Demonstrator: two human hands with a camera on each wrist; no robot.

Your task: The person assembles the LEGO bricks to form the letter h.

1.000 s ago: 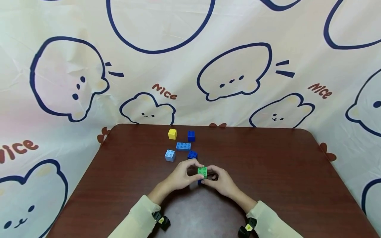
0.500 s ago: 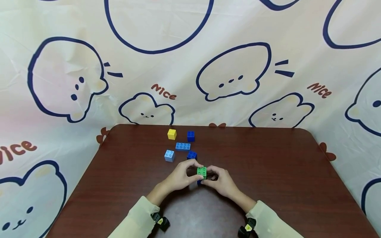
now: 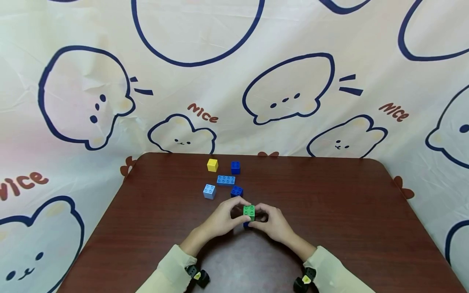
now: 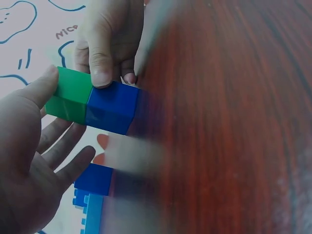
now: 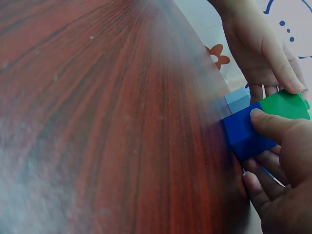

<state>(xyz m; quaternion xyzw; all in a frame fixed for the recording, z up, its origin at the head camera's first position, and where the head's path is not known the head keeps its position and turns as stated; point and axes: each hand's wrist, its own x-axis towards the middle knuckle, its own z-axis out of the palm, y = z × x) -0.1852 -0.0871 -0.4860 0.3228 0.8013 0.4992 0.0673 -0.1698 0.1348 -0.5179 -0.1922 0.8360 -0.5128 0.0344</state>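
A green building block (image 3: 249, 210) with studs on top sits on a dark blue building block (image 4: 112, 108), their faces flush in both wrist views. My left hand (image 3: 222, 216) pinches the green one between thumb and fingers. Lower down, my right hand (image 3: 275, 224) pinches the blue one, its thumb lying on the blue side face near the seam. From the head view, most of the lower block is hidden under the green one and behind the fingers.
Beyond the hands on the brown table (image 3: 329, 203) lie a near dark blue block (image 3: 237, 191), a far dark blue block (image 3: 235, 167), a long blue block (image 3: 226, 180), a light blue block (image 3: 209, 191) and a yellow block (image 3: 212, 165). A printed cloth (image 3: 227, 89) hangs behind.
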